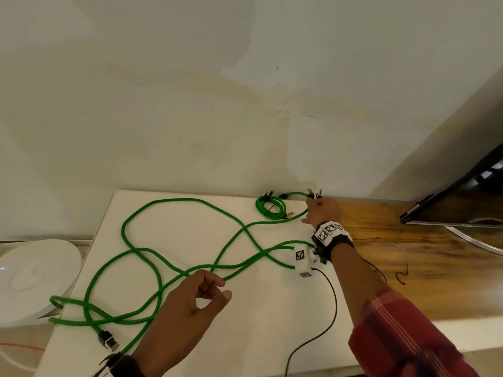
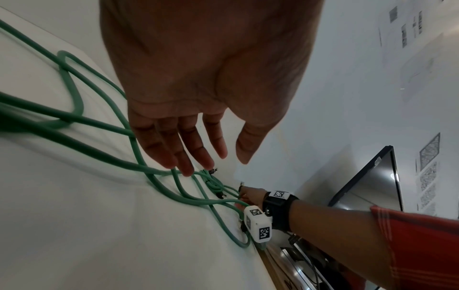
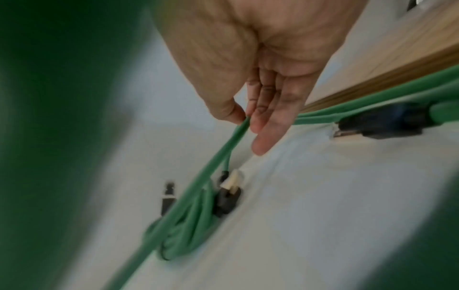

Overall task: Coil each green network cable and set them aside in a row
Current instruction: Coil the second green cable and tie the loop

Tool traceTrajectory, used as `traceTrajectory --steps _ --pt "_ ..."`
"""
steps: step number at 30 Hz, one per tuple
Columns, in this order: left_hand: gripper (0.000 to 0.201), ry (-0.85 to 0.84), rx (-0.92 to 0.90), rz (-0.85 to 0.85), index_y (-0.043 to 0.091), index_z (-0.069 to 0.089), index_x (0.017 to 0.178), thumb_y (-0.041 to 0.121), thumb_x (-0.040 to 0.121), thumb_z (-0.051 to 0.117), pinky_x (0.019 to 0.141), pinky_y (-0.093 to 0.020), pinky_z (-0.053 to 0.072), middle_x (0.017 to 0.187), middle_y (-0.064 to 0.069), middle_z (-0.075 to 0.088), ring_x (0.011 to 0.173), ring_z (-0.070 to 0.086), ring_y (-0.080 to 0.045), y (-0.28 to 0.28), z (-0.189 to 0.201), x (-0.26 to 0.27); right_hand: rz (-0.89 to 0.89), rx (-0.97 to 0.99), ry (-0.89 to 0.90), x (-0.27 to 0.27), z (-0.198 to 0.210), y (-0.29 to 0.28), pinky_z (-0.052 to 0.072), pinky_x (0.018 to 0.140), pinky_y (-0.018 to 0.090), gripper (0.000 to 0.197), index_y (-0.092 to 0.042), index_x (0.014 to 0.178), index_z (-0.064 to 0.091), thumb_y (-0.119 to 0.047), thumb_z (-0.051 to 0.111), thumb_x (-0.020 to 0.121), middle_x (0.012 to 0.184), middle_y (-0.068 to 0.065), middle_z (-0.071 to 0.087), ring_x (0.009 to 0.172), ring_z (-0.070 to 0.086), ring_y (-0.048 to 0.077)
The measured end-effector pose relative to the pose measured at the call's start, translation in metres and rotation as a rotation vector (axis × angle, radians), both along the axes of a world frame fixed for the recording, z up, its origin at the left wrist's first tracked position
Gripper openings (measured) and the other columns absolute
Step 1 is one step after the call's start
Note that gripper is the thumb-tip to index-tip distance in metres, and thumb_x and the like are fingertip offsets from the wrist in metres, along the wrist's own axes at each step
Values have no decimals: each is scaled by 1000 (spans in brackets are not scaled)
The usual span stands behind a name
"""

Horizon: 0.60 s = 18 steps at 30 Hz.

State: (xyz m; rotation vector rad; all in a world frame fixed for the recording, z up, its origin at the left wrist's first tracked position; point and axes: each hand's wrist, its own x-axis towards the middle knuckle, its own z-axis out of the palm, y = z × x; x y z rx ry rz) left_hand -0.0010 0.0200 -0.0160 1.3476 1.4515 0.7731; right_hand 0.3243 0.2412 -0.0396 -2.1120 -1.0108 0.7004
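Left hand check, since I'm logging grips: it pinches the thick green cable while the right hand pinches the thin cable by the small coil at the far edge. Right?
Not quite. The left hand holds nothing; the left wrist view shows its fingers open above the thick green cable. The right hand does pinch the thin cable by the small coil.

Right hand pinching coiled green cable, left hand hovering

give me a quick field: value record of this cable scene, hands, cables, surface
left hand: open, over the long cable, holding nothing
right hand: pinching the thin cable near the wall
long cable: uncoiled, looped loosely across the mat
thin cable: coiled at the mat's far edge
mat: white, on a wooden table
plug: black, at the mat's near left
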Motion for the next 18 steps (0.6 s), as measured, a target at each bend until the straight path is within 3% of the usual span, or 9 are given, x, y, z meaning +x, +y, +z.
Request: traceTrajectory --steps 4,10,14,18 --pt "16 2 31 43 33 68 103 41 90 74 74 -19 47 102 23 71 103 63 7 0 5 0 -42 162 195 -2 25 -30 62 56 33 12 0 104 67 -8 68 95 99 20 73 74 74 28" --pt "20 -99 110 171 32 68 105 33 89 79 82 -25 52 108 16 70 109 63 1 0 16 -1 172 309 333 -18 89 -114 65 69 41 21 -9 116 63 -3 66 96 99 16 72 82 73 30" --pt "30 -110 162 144 35 64 112 37 87 79 89 -27 52 118 24 66 115 62 1 -2 23 0 160 330 455 -28 110 -168 62 65 36 21 -7 117 63 0 60 98 93 21 69 73 68 31" --pt "44 -79 194 52 50 56 124 49 85 76 89 -16 47 130 37 55 118 54 11 -8 28 5 175 295 575 -56 106 -217 58 57 36 23 -2 105 70 3 48 101 83 14 63 67 58 27"
